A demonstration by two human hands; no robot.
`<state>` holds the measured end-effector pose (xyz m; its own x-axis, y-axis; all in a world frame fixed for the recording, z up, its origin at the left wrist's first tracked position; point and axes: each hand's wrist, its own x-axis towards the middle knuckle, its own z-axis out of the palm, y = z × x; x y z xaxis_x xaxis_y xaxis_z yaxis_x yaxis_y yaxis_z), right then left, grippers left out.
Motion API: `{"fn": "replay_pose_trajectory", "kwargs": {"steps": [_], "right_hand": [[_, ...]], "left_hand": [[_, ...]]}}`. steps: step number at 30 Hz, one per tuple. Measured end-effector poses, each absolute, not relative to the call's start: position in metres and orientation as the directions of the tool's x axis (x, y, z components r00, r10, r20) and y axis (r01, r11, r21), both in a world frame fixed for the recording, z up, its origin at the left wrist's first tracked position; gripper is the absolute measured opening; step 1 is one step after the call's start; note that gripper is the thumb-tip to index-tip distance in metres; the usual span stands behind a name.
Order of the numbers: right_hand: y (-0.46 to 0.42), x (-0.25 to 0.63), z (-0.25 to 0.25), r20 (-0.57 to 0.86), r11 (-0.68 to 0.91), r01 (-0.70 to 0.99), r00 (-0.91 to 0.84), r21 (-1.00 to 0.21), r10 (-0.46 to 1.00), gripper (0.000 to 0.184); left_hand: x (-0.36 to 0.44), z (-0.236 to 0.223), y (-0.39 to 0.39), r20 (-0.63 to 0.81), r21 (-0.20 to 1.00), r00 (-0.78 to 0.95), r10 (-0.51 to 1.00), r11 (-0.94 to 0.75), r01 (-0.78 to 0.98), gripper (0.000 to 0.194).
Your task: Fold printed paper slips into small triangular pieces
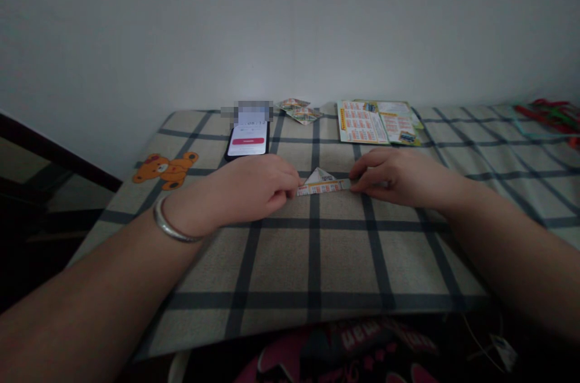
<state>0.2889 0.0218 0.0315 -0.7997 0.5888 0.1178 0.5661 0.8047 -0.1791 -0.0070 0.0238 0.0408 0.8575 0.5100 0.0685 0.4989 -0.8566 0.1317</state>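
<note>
A small piece of printed paper (pixel 322 186), folded to a peak at the top with a flat strip along its lower edge, lies between my hands on the checked tablecloth. My left hand (pixel 260 186), with a silver bangle at the wrist, pinches the strip's left end. At the other end, the fingers of my right hand (pixel 394 177) are closed on the strip's right tip. Numbers in red and orange run along the strip, and a dark printed patch shows on the peak.
A lit phone (pixel 248 138) stands beyond my left hand. Farther back are folded paper pieces (pixel 302 113) and printed calendar cards (pixel 362 123). An orange bear cutout (pixel 167 170) lies at the left table edge. Red and green items (pixel 550 117) sit at the far right, and a wall rises behind.
</note>
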Motion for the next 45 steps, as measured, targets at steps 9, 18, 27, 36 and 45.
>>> {"fn": "replay_pose_trajectory", "kwargs": {"steps": [9, 18, 27, 36, 45], "right_hand": [[0.025, 0.29, 0.028, 0.136, 0.781, 0.576, -0.777, -0.24, 0.615, 0.016], [0.027, 0.276, 0.018, 0.207, 0.748, 0.64, -0.719, -0.176, 0.664, 0.026], [0.024, 0.267, 0.013, 0.289, 0.746, 0.639, -0.689, -0.19, 0.664, 0.017], [0.024, 0.257, 0.007, 0.31, 0.718, 0.664, -0.651, -0.211, 0.693, 0.016], [0.022, 0.252, 0.008, 0.35, 0.739, 0.631, -0.654, -0.237, 0.671, 0.013]], "left_hand": [[-0.004, 0.037, 0.024, 0.111, 0.093, 0.84, 0.532, -0.847, 0.524, 0.019], [0.003, 0.024, 0.02, 0.133, -0.029, 0.844, 0.52, -0.849, 0.527, 0.028], [0.015, 0.01, 0.009, 0.258, -0.102, 0.752, 0.607, -0.757, 0.646, 0.034], [0.015, 0.002, 0.012, 0.314, 0.09, 0.679, 0.663, -0.733, 0.674, 0.054], [0.018, 0.001, 0.014, 0.426, 0.232, 0.605, 0.673, -0.727, 0.646, 0.074]]}}
